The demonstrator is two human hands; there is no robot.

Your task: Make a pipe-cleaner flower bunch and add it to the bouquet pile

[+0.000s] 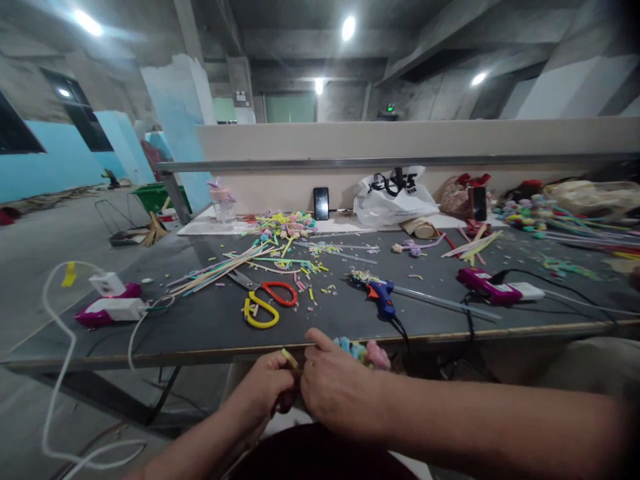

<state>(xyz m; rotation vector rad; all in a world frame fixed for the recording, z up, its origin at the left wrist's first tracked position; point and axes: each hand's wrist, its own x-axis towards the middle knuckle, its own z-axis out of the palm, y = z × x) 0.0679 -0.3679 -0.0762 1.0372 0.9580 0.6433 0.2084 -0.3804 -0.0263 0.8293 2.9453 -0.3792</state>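
Observation:
Just in front of the table edge, low in the view, my two hands meet. My left hand (270, 383) is closed, with a short yellow strip (290, 359) pinched between thumb and finger. My right hand (337, 387) is curled beside it, knuckles up, its grip hidden from me. Beyond it show fluffy blue and pink tufts (377, 355), like pipe cleaner flowers; whether this hand holds them is hidden. On the table nearest the hands lie scissors (273, 301) with one red and one yellow handle, and a blue glue gun (383, 298) with a clear glue stick.
Pipe cleaner stems (225, 267) and a colourful flower pile (287, 225) lie among cut scraps. A phone (321, 203), a bottle (223, 207) and a white bag (395, 200) stand at the back. Purple-and-white power strips (113, 311) trail cables; another person's knee (585, 367) is at right.

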